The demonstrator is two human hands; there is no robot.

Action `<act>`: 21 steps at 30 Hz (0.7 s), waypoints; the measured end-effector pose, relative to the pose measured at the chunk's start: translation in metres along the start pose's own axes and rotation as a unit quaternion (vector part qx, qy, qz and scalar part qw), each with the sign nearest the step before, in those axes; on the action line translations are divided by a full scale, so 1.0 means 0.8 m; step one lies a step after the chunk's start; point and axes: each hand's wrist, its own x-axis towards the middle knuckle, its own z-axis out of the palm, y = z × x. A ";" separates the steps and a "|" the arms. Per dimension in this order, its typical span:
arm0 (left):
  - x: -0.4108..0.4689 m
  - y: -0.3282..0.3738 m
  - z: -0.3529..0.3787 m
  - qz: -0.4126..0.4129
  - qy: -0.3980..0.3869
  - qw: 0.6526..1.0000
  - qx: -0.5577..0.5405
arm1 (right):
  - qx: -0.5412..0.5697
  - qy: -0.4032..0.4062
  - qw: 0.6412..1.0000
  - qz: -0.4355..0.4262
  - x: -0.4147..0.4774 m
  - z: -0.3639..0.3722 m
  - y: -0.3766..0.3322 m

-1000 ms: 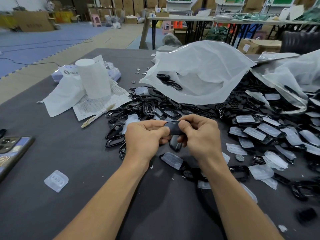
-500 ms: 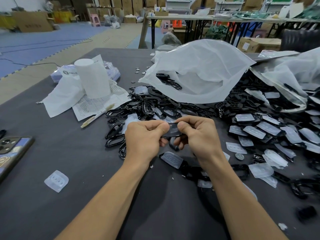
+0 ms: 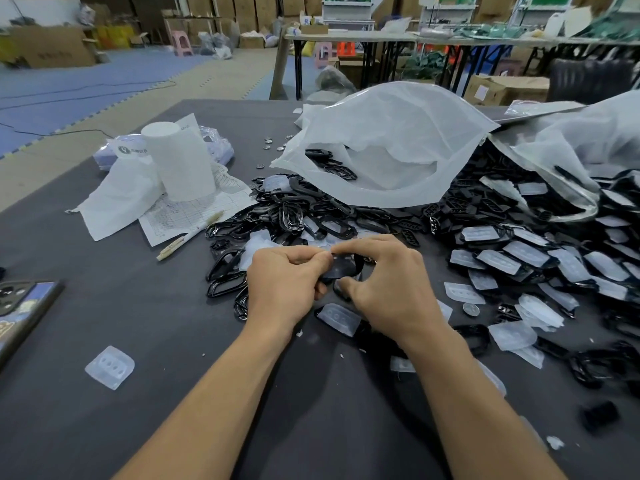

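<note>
Clear button pad [image 3: 110, 367] lies alone on the dark worktop [image 3: 86, 427], near-left. Further in, left grip [image 3: 284, 289] and right grip [image 3: 388, 289] both pinch one black shell [image 3: 343, 269] between thumb and fingers, just above the loose parts at mid-worktop. Behind them: pile of black frames [image 3: 294, 220]. Paper roll [image 3: 181, 161] stands upright far left. White mesh bag [image 3: 388, 143] is beyond the pile, mouth open.

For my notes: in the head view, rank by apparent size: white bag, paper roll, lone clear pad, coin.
1. white bag
2. paper roll
3. lone clear pad (nearer the camera, so flattered)
4. coin
</note>
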 end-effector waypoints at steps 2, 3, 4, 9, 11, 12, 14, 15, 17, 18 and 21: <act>-0.003 0.002 0.001 -0.004 -0.013 1.000 -0.006 | 0.010 -0.001 1.000 0.012 0.000 -0.004 -0.001; -0.005 0.005 0.002 -0.007 -0.017 1.000 -0.019 | 0.015 0.001 1.000 0.016 0.002 -0.007 0.000; -0.006 0.007 0.002 -0.009 -0.016 0.999 -0.035 | 0.020 0.003 1.000 0.024 0.004 -0.010 0.002; -0.010 0.013 -0.005 0.018 0.041 0.999 -0.018 | -0.052 -0.009 0.993 0.106 0.024 -0.064 0.036; -0.011 0.015 -0.005 0.033 0.069 0.997 0.024 | -0.111 0.006 0.983 0.149 0.034 -0.105 0.057; -0.012 0.016 -0.004 0.040 0.080 0.995 0.044 | -0.137 0.013 0.975 0.174 0.040 -0.126 0.069; -0.015 0.019 -0.003 0.055 0.095 0.991 0.081 | -0.189 0.006 0.956 0.225 0.049 -0.164 0.090; -0.016 0.019 -0.003 0.063 0.101 0.988 0.102 | -0.208 -0.009 0.947 0.246 0.051 -0.177 0.097; -0.017 0.018 -0.004 0.075 0.110 0.979 0.153 | -0.221 -0.029 0.940 0.259 0.053 -0.189 0.105; -0.017 0.017 -0.005 0.080 0.111 0.974 0.182 | -0.218 -0.023 0.944 0.245 0.052 -0.188 0.105; -0.013 0.010 -0.006 0.097 0.096 0.958 0.251 | -0.189 0.003 0.965 0.182 0.059 -0.163 0.091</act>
